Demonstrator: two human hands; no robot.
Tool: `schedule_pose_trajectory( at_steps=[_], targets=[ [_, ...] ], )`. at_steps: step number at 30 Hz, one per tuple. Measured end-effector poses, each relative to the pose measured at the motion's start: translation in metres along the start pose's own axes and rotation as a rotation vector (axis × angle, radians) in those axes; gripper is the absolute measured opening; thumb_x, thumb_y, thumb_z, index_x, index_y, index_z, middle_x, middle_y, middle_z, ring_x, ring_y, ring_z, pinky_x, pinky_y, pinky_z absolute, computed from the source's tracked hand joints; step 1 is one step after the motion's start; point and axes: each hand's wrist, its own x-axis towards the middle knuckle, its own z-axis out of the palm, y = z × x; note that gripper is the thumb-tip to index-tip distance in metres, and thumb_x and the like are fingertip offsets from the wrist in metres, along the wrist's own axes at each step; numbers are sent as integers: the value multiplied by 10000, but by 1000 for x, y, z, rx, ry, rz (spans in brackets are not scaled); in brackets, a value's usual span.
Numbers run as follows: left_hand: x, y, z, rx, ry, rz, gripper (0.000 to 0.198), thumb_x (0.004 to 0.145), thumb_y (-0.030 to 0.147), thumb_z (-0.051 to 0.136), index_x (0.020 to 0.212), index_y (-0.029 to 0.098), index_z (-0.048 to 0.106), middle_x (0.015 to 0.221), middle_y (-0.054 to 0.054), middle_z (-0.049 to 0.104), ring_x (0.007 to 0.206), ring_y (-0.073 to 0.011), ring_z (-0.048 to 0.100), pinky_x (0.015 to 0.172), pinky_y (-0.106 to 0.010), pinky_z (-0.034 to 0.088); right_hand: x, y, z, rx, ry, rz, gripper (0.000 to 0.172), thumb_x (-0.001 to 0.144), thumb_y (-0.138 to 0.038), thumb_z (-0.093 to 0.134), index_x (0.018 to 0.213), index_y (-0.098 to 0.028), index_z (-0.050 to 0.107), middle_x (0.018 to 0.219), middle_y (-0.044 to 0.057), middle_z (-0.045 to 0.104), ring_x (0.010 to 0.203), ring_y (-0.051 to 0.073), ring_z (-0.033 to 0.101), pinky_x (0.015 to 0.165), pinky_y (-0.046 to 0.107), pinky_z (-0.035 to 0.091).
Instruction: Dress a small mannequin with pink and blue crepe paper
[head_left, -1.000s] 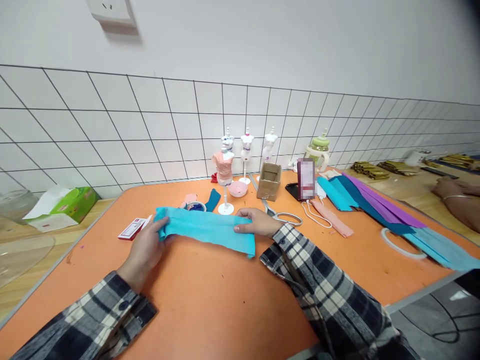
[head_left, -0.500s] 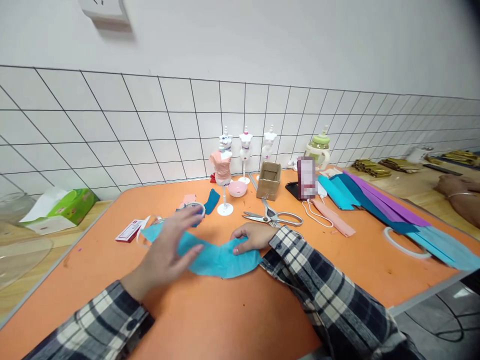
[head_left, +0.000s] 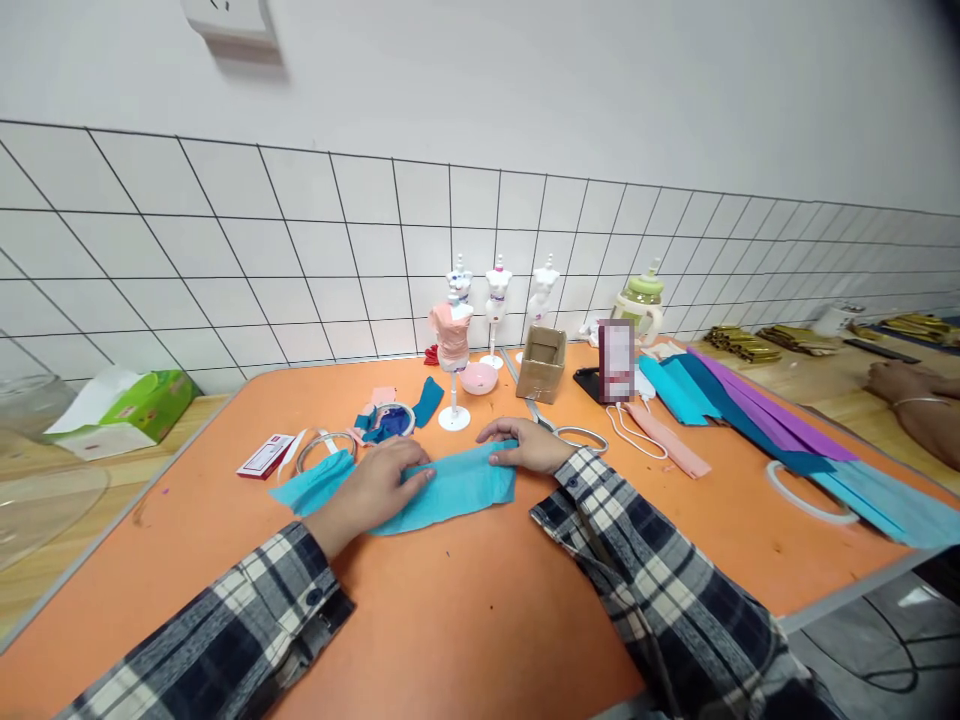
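Orange table (head_left: pixel 442 630): pink bowl (head_left: pixel 478 388), open box (head_left: pixel 538 386); right hand (head_left: pixel 529 445) pinches blue strip (head_left: pixel 469 490).

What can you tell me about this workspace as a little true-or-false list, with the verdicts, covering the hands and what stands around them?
1. The left hand lies on the blue strip. True.

2. The right hand holds a purple sheet. False: it holds the blue strip near its right end.

3. The pink bowl stands just left of the cardboard box. True.

4. The front mannequin is wrapped in yellow cloth. False: its cloth is pink.

5. The bottle near the wall has a green lid. True.
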Motion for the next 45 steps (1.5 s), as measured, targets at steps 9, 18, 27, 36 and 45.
schedule_pose_trajectory(
  at_steps=[9,18,27,36,45],
  targets=[
    [-5,-15,-2,10,-125,-179,348,884,546,491,987,251,645,925,-36,713,827,-242,658,717,-310,454,2,11,-4,-141,400,76,443,774,-350,686,1184,-190,639,1078,66,644,1015,227,587,902,370,458],
    [-17,14,-39,289,-278,-326,691,775,588,629,1357,225,544,1300,-171,628,1262,-425,510,1025,-542,364,-1,-8,11,-274,333,-45,461,757,-299,736,1207,-246,653,1065,31,691,953,208,606,872,334,449],
    [1,-2,37,18,231,-227,683,892,592,503,1423,165,454,1553,-182,354,1447,-356,280,1154,-529,252,-3,-12,7,-164,480,-173,433,763,-351,717,1170,-208,669,998,29,677,801,161,550,749,283,427],
    [-2,-5,6,-250,40,-341,390,845,561,540,752,192,626,686,-7,618,666,-203,579,614,-288,441,-3,-1,-12,-422,531,138,417,897,-410,547,1256,-202,587,931,19,627,696,127,541,667,246,421],
    [-2,-10,-3,-284,35,-389,432,828,603,549,757,189,650,700,-10,629,689,-198,566,611,-269,405,-36,-11,-48,-749,217,454,396,787,-289,644,1164,-166,666,1093,127,636,974,240,603,802,298,415]
  ],
)
